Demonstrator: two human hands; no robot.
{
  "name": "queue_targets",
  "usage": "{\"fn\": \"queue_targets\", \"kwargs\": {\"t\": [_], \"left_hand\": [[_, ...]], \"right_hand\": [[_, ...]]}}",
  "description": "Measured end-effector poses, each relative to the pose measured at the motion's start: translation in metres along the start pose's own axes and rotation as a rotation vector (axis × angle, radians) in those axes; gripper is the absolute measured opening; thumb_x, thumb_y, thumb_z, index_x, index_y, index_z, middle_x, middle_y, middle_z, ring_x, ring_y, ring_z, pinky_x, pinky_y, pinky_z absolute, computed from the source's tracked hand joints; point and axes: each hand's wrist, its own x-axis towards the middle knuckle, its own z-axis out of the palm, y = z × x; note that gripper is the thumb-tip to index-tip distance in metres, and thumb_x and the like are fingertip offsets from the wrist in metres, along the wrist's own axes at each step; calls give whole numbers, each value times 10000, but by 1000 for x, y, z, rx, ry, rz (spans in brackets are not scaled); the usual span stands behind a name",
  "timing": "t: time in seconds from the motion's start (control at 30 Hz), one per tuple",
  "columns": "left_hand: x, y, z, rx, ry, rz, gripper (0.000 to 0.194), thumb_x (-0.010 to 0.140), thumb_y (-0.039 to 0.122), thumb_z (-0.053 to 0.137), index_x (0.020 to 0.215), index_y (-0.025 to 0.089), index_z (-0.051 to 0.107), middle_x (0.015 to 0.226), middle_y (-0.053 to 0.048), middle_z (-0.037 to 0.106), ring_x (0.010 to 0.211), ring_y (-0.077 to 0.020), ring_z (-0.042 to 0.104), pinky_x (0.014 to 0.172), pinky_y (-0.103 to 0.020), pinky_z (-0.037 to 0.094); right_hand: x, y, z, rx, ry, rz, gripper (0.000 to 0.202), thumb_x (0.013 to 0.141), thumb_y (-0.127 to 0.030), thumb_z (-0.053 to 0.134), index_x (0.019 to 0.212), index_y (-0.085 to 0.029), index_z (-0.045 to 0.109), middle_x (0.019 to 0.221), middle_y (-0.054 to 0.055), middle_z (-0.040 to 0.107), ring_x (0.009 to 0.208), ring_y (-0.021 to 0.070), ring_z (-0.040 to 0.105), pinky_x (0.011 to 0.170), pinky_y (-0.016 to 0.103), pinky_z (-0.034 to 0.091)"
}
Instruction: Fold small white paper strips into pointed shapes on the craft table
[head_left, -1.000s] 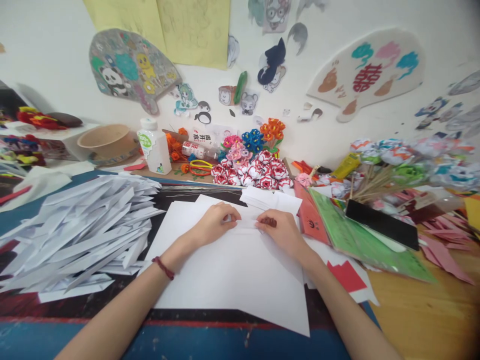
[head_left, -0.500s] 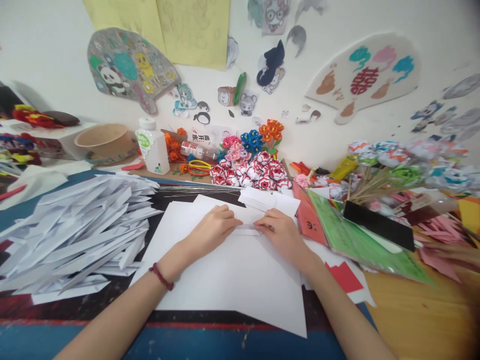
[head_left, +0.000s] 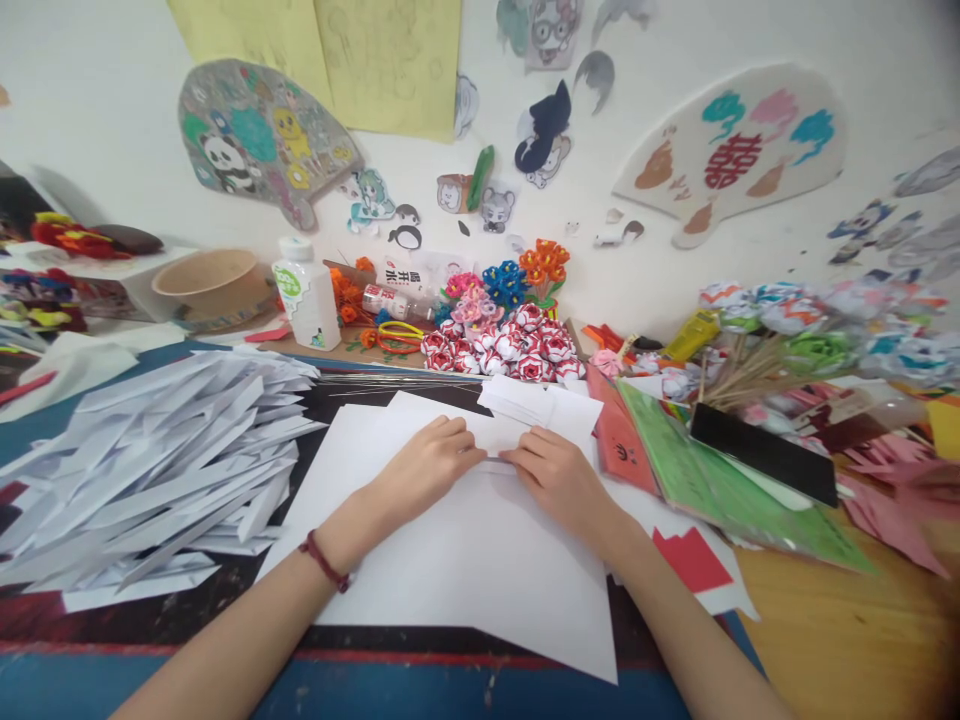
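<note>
Both hands meet over large white sheets [head_left: 450, 570] spread on the table. Between them lies a small strip of white paper [head_left: 493, 459], its outline hard to tell from the sheets below. My left hand [head_left: 435, 460] is closed, its thumb and fingers pinching the strip's left part. My right hand [head_left: 559, 480] pinches its right part, fingers curled. Just behind the right hand rests a small stack of white paper slips [head_left: 536, 402]. A big heap of folded white paper strips [head_left: 172, 460] lies to the left.
Along the wall stand a white bottle [head_left: 306, 295], a round tan bowl [head_left: 214, 280] and red-and-white paper flowers [head_left: 517, 345]. To the right are a green packet [head_left: 727, 480], a black phone [head_left: 763, 455], red paper [head_left: 690, 560] and flowers on sticks [head_left: 780, 330].
My right hand has shifted slightly left and its fingers have closed in nearer to my left hand on the paper strip. At the far right, a blurred hand has gone from view.
</note>
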Motion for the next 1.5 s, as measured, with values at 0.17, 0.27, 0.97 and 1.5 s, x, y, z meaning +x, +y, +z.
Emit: {"fn": "queue_targets", "kwargs": {"t": [0.17,0.27,0.97,1.5], "left_hand": [[0,2,-6,-31,-14,-80,216,915,171,454,1047,186,624,822,-49,619,821,-186,491,711,-325,338],[1,5,-7,-31,-2,-119,202,918,252,468,1024,191,628,815,-42,617,815,-184,494,692,-324,319],[4,10,1,-37,-9,-172,197,916,236,471,926,206,666,712,-27,565,748,-177,454,650,-320,277],[-4,9,-5,51,49,-220,167,888,292,532,961,270,681,675,-20,680,761,-197,475,664,-345,235]], "right_hand": [[1,-1,0,-38,-19,-24,224,892,-88,446,944,-116,662,768,75,582,788,201,515,706,333,451],[1,-2,-2,-18,-30,-13,232,892,-84,438,949,-121,660,781,77,588,797,207,516,715,343,450],[1,-17,7,34,-13,228,183,901,-177,508,855,-167,685,734,44,569,767,189,507,676,317,427],[0,-22,-6,117,-51,330,219,880,-117,528,893,-225,719,726,20,670,711,179,551,629,302,441]]}}
